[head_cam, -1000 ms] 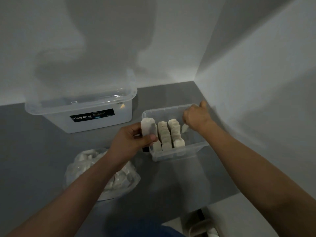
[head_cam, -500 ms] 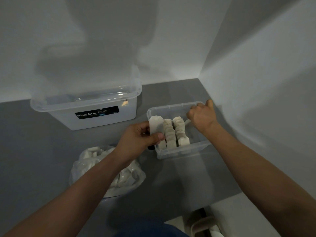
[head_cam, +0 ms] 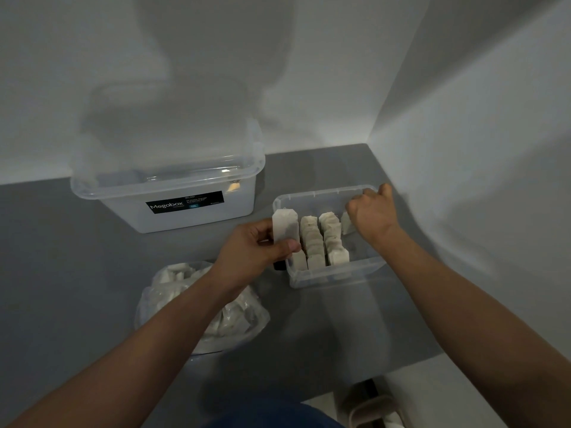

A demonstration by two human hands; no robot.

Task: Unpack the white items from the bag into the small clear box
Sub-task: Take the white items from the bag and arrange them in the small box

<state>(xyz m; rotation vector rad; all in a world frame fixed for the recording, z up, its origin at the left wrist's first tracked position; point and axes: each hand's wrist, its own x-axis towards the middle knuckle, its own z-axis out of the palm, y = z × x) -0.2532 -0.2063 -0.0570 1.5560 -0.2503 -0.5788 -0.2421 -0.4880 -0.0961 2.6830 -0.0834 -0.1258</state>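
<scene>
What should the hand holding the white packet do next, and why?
Probably lower the white packet pinched in the left hand into the small clear box, beside the standing rows; it hangs over the box's left edge.

grey desk tucked in a wall corner | big lidded Megabox tub upper left | small clear box with white items, centre right | clear bag lower centre-left
</scene>
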